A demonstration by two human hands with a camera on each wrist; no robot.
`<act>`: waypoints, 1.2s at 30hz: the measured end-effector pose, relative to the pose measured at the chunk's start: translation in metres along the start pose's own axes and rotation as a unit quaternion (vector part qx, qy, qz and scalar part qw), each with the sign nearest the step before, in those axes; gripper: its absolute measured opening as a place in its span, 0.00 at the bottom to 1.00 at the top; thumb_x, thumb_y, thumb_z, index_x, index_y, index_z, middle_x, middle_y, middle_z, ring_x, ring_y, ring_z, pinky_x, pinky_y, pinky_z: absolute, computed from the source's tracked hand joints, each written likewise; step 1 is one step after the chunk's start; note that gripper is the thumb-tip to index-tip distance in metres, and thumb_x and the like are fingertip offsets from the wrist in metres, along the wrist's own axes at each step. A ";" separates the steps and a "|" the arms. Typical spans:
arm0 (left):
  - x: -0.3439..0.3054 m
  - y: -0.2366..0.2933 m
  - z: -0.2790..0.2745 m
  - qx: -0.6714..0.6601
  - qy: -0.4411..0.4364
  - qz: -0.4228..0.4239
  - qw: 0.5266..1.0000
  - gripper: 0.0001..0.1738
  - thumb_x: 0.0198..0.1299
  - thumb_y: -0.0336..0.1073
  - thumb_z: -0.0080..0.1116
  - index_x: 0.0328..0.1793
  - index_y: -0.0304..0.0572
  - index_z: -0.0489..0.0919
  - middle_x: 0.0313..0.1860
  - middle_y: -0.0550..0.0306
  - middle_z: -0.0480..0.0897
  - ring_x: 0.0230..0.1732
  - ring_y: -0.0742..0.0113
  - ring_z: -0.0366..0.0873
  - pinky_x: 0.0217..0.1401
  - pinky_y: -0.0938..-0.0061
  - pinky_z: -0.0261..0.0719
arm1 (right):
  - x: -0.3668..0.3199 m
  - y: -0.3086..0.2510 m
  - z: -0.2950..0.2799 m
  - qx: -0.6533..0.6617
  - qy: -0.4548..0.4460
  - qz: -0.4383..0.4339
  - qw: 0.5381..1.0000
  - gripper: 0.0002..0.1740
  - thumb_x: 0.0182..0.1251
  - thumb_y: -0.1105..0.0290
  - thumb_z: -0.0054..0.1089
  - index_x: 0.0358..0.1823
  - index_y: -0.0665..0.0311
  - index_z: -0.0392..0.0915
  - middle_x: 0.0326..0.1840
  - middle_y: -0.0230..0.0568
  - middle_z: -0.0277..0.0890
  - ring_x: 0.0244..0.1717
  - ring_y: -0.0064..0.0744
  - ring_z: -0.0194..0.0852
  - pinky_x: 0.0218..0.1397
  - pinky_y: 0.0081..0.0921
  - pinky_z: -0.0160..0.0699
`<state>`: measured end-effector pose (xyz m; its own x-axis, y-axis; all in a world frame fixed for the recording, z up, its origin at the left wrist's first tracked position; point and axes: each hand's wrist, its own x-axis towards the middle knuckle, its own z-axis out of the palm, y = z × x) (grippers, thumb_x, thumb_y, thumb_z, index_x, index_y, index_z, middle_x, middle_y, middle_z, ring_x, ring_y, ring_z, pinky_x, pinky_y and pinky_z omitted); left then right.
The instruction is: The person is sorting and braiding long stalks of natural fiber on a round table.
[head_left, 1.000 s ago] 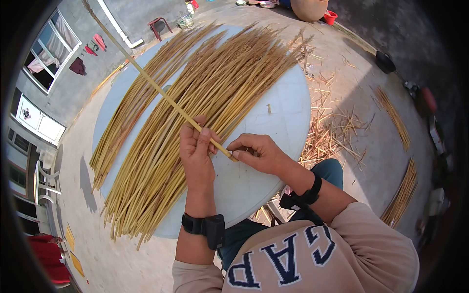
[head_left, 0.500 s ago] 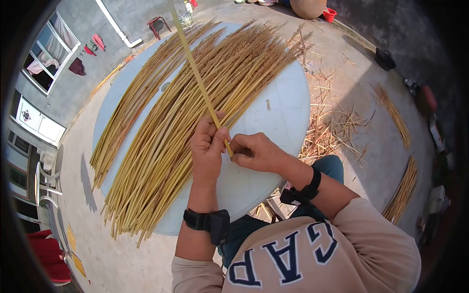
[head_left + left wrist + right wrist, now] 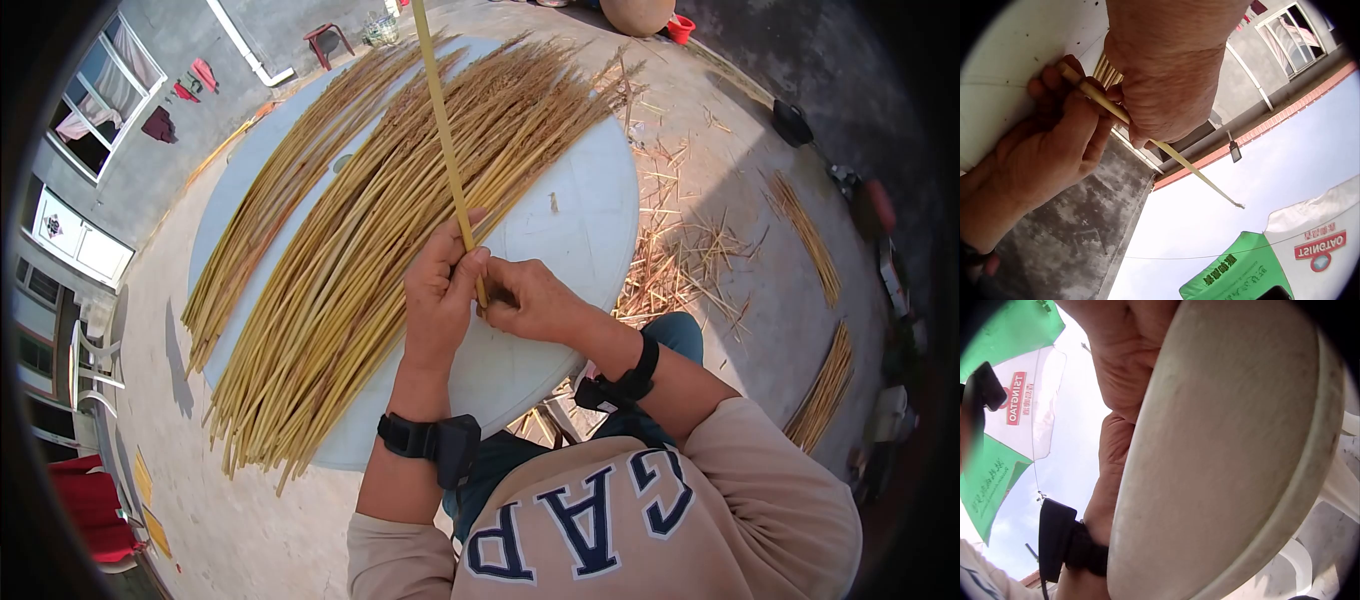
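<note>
A long, pale yellow plant stalk [image 3: 445, 130] points up and away from the body over the table. My left hand [image 3: 440, 290] grips it near its lower end, the thumb lying along it. Close beside, my right hand [image 3: 545, 305] pinches the butt end with curled fingers. In the left wrist view the stalk [image 3: 1188, 164] runs between the left hand [image 3: 1166, 75] and the right hand [image 3: 1047, 150]. A wide layer of similar stalks with feathery brown tops [image 3: 340, 280] lies left of the hands. The tabletop hides most of the right hand in the right wrist view.
The round pale table [image 3: 590, 215] also bears a narrower row of stalks [image 3: 265, 225] at its left. Broken bits of stalk [image 3: 680, 260] litter the ground at right, near two thin bundles [image 3: 805, 235]. White plastic chairs [image 3: 90, 370] stand at left.
The held stalk has swung from leaning left to nearly straight ahead. Both hands have shifted slightly; the left has moved right, closer to the right hand, which still works at the butt end.
</note>
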<state>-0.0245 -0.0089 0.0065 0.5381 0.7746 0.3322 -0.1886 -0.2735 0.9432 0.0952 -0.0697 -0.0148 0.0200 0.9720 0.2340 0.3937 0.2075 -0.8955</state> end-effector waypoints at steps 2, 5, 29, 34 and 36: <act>0.000 0.001 0.002 -0.006 0.009 0.008 1.000 0.18 0.59 0.29 0.51 0.56 0.35 0.69 0.27 0.67 0.75 0.26 0.85 0.66 0.25 0.91 0.61 | 0.000 0.000 0.000 0.000 0.001 -0.002 1.000 0.09 0.44 0.77 0.50 0.30 0.70 0.69 0.20 0.49 0.72 0.21 0.44 0.73 0.28 0.31 0.71; 0.000 0.000 0.002 -0.006 0.012 0.004 1.000 0.18 0.59 0.29 0.51 0.56 0.35 0.70 0.27 0.67 0.75 0.26 0.85 0.66 0.25 0.91 0.62 | 0.001 -0.001 0.000 -0.002 -0.004 0.009 1.000 0.09 0.44 0.77 0.51 0.30 0.70 0.69 0.20 0.50 0.73 0.22 0.45 0.74 0.28 0.31 0.71; 0.004 -0.004 -0.015 -0.123 0.028 -0.034 0.991 0.21 0.60 0.31 0.50 0.59 0.34 0.67 0.26 0.61 0.75 0.24 0.83 0.66 0.25 0.90 0.63 | -0.002 0.003 -0.004 0.124 -0.028 0.050 0.991 0.06 0.59 0.71 0.56 0.28 0.67 0.74 0.20 0.32 0.73 0.21 0.17 0.66 0.25 0.16 0.66; 0.004 -0.007 -0.017 -0.131 0.046 -0.026 0.990 0.20 0.60 0.31 0.50 0.58 0.34 0.68 0.26 0.61 0.76 0.24 0.83 0.66 0.25 0.89 0.64 | -0.004 -0.006 -0.003 0.095 -0.003 0.029 0.995 0.06 0.57 0.72 0.57 0.27 0.68 0.73 0.19 0.35 0.73 0.21 0.19 0.68 0.25 0.19 0.67; 0.005 -0.007 -0.018 -0.133 0.047 -0.025 0.990 0.20 0.60 0.31 0.50 0.58 0.34 0.68 0.25 0.62 0.76 0.23 0.83 0.66 0.24 0.89 0.64 | -0.005 -0.004 -0.003 0.105 -0.011 0.027 0.994 0.06 0.56 0.73 0.58 0.27 0.68 0.73 0.19 0.35 0.73 0.21 0.20 0.68 0.25 0.19 0.67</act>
<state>-0.0353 0.0068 0.0014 0.4766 0.8360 0.2719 -0.3797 -0.0832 0.9214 0.0960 -0.0753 -0.0110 0.0140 0.9842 0.1764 0.1913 0.1705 -0.9666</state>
